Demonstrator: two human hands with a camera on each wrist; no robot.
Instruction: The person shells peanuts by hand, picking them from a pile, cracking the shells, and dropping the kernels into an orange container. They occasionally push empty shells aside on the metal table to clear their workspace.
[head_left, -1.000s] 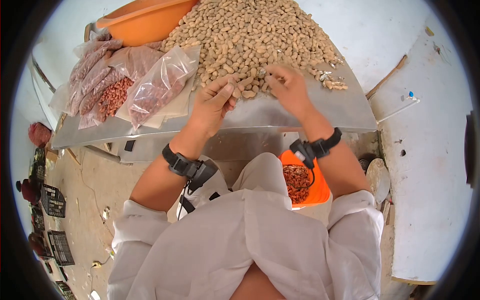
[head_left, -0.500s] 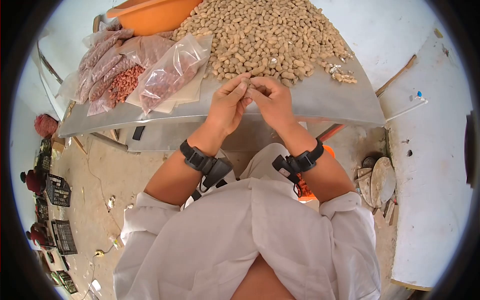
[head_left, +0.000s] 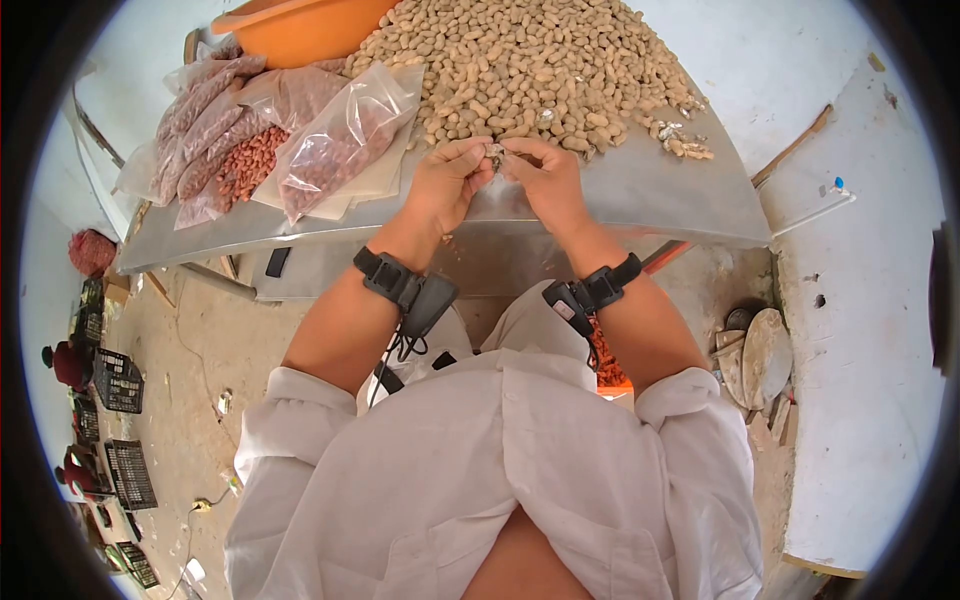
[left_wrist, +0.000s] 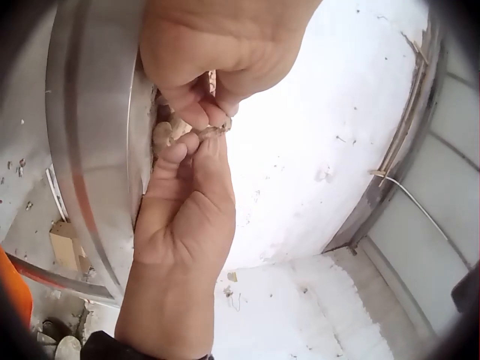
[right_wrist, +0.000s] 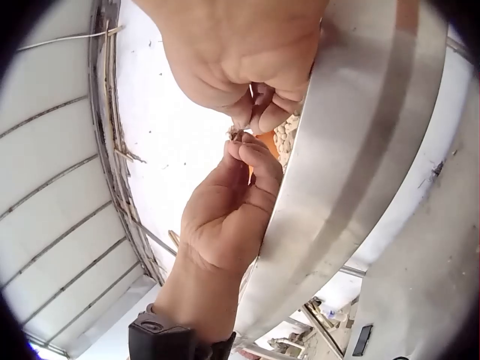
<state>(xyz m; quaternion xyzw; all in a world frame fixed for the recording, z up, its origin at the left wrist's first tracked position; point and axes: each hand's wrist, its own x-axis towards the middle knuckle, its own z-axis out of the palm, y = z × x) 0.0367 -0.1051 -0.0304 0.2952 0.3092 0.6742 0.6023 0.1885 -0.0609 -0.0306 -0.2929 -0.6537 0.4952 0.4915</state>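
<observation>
Above the table's near edge, my left hand (head_left: 452, 187) and right hand (head_left: 545, 184) meet at the fingertips. Between them is a small peanut shell (head_left: 494, 152), its pale broken side showing, pinched by thumb and fingers of both hands. In the left wrist view the shell (left_wrist: 214, 131) sits between the right hand (left_wrist: 184, 202) below and the left hand above. The right wrist view has the shell (right_wrist: 235, 136) at the left hand's (right_wrist: 229, 206) fingertips. Small reddish bits (head_left: 449, 242) appear beside the left wrist. Beyond the hands lies a large pile of unshelled peanuts (head_left: 540, 75).
On the metal table (head_left: 640, 205), left of the pile, lie bags of red kernels (head_left: 345, 150) and an orange basin (head_left: 305, 35). Shell scraps (head_left: 685, 145) sit at the pile's right. An orange bin with reddish contents (head_left: 609, 365) stands below, partly behind the right forearm.
The right hand has come from the pile to meet the left, which moved slightly right. Since half a second ago the fingertips have parted a little, and the shell between them now shows broken.
</observation>
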